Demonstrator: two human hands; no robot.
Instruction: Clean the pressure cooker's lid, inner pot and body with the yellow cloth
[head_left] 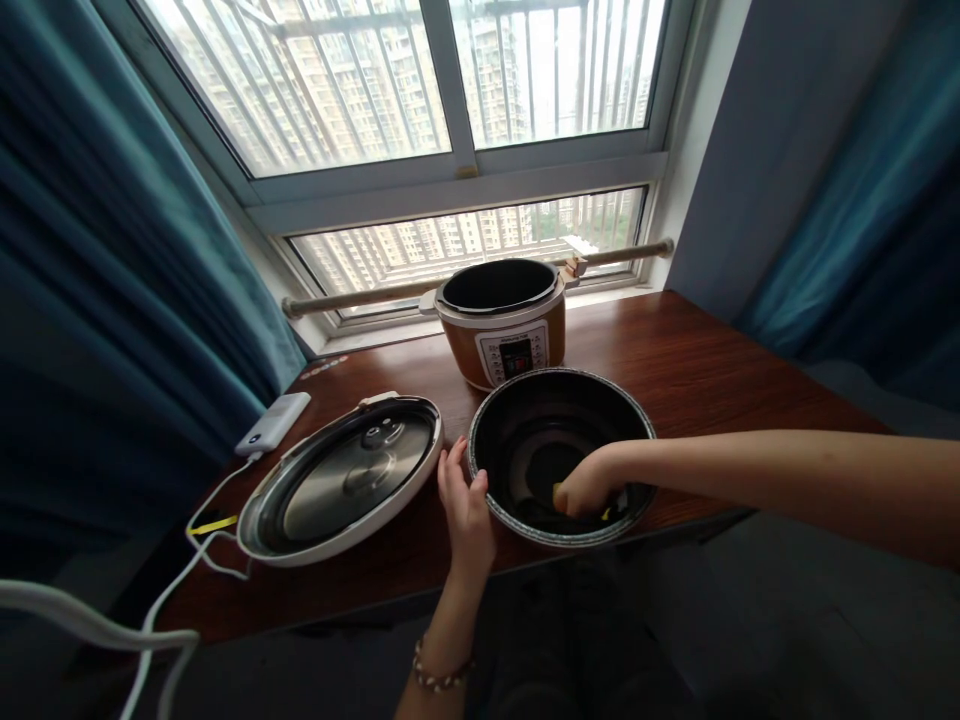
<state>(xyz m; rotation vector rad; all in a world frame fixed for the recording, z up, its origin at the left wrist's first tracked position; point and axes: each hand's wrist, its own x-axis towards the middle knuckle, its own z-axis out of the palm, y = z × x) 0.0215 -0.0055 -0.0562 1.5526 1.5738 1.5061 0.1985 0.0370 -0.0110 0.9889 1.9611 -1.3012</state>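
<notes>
A round black inner pot (540,420) with a speckled rim rests near the table's front edge. My left hand (466,510) is against the left side of its rim, fingers apart. Inside the pot, low on the right, my right hand (589,485) is closed on something yellow (559,497), mostly hidden by the fingers. Behind the pot stands the brown and white cooker body (465,345), its top uncovered and its control panel facing me. Left of my left hand lies the cooker's lid (352,480), its metal inner side up.
A white power bank (274,424) with a white cable (169,590) lies at the table's left. A yellow strip (213,525) sits by the cable. Behind the wooden table (630,345) are a rail and window; blue curtains hang at both sides.
</notes>
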